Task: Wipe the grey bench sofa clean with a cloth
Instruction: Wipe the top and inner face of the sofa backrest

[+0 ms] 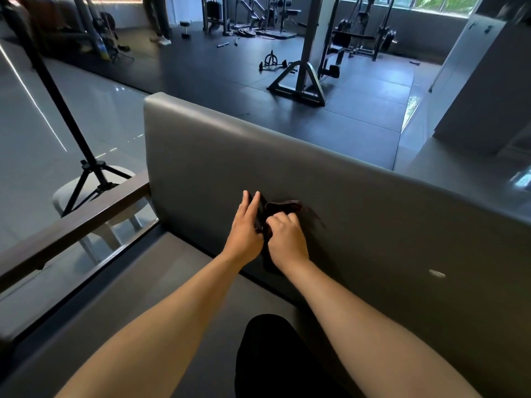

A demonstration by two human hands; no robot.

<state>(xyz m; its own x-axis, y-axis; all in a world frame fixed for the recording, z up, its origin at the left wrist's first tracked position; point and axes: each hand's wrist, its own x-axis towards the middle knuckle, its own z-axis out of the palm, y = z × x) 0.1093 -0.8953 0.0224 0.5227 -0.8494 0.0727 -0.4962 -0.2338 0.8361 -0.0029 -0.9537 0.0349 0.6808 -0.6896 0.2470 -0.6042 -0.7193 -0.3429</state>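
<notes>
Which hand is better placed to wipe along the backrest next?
Right, I'd judge. The right hand is curled round the cloth against the backrest, and the pale mark lies on its side. The left hand only rests straight-fingered along the cloth.

Cloth point(283, 206): lower part hidden behind both hands; its right edge is smeared by blur, outline not readable. Left hand point(244, 225): thumb out of sight, so a pinch on the cloth cannot be confirmed. Right hand point(287, 239): fingertips buried in the fabric. Grey bench sofa point(373, 225): cut off by the right and bottom edges. Small pale mark point(437, 273) on the backrest: too small to identify. Tripod point(94, 179): top cropped. Background person point(159, 18): legs only.
</notes>
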